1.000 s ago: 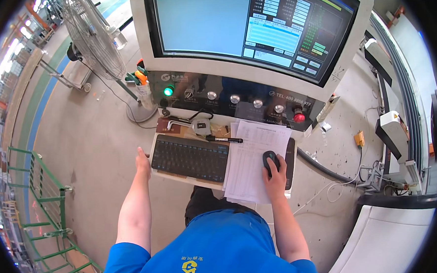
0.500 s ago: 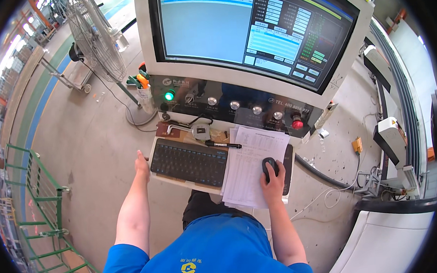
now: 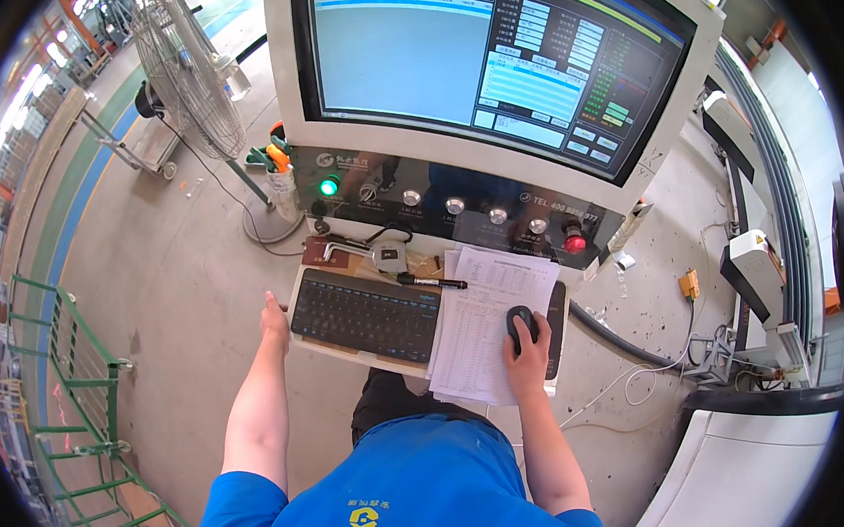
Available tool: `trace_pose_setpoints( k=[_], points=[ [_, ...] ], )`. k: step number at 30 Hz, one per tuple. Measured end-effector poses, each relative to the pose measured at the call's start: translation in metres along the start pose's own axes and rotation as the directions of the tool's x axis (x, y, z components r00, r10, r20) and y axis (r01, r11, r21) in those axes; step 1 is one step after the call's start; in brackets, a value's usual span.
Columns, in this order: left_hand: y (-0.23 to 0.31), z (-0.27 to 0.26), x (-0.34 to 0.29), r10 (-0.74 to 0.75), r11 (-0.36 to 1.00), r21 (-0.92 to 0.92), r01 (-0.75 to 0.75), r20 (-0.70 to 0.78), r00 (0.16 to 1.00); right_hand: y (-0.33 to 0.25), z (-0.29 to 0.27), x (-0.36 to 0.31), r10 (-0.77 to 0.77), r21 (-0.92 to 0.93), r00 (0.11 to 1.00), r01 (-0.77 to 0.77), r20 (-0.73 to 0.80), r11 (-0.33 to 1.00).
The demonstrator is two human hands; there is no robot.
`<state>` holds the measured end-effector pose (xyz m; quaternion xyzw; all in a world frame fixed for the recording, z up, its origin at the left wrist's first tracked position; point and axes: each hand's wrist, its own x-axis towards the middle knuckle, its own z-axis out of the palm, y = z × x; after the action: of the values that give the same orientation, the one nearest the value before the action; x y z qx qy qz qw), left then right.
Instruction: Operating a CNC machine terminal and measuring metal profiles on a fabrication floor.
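Observation:
My right hand [image 3: 529, 355] is closed over a black computer mouse [image 3: 522, 327], which rests on printed paper sheets [image 3: 474, 342]. The sheets cover the right part of a small shelf below the screen. My left hand [image 3: 273, 321] is beside the shelf's left edge, its visible fingers stretched out and nothing seen in it; the far side of the hand is hidden. Between the hands lies a black keyboard [image 3: 363, 314]. A black marker pen [image 3: 432, 281] lies across the top of the sheets. Behind the keyboard are a tape measure [image 3: 389, 257] and hex keys [image 3: 345, 248].
A large monitor [image 3: 402, 55] stands above a dark panel with a lit green button [image 3: 329, 186] and a red knob [image 3: 575, 242]. A floor fan [image 3: 184, 85] is at the left, beyond a green metal rack [image 3: 89, 376]. Cables and machinery [image 3: 756, 265] lie right.
My hands keep their places, the right one still on the mouse. The view has shifted very slightly.

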<state>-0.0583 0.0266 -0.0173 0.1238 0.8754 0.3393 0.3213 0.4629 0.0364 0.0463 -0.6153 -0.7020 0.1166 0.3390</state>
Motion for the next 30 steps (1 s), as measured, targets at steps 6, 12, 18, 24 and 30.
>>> trace_pose_setpoints(
  k=[6, 12, 18, 24, 30],
  points=[
    [-0.017, -0.002, 0.014, 0.133, 0.989, -0.053, -0.135, -0.041, 0.990, -0.002, -0.001, 0.002, 0.014, 0.005, 1.000, -0.014, 0.025, 1.000],
    [0.040, 0.000, -0.115, 0.807, 0.540, 0.456, -0.707, -0.042, 0.589, -0.002, -0.005, -0.010, 0.015, -0.013, 1.000, -0.015, 0.008, 1.000],
    [0.044, 0.053, -0.201, 0.813, 0.155, 0.442, -0.884, 0.451, 0.368, 0.016, 0.009, -0.014, 0.018, -0.056, 0.999, -0.015, 0.047, 0.998],
    [0.054, 0.089, -0.221, 0.817, 0.004, 0.335, -0.942, 0.543, 0.197, 0.005, 0.002, 0.008, -0.004, -0.056, 1.000, 0.005, 0.030, 0.998],
    [0.055, 0.097, -0.227, 0.821, -0.018, 0.342, -0.939, 0.541, 0.181, 0.006, 0.003, 0.003, -0.034, -0.076, 0.999, 0.035, 0.025, 0.996]
  ],
)
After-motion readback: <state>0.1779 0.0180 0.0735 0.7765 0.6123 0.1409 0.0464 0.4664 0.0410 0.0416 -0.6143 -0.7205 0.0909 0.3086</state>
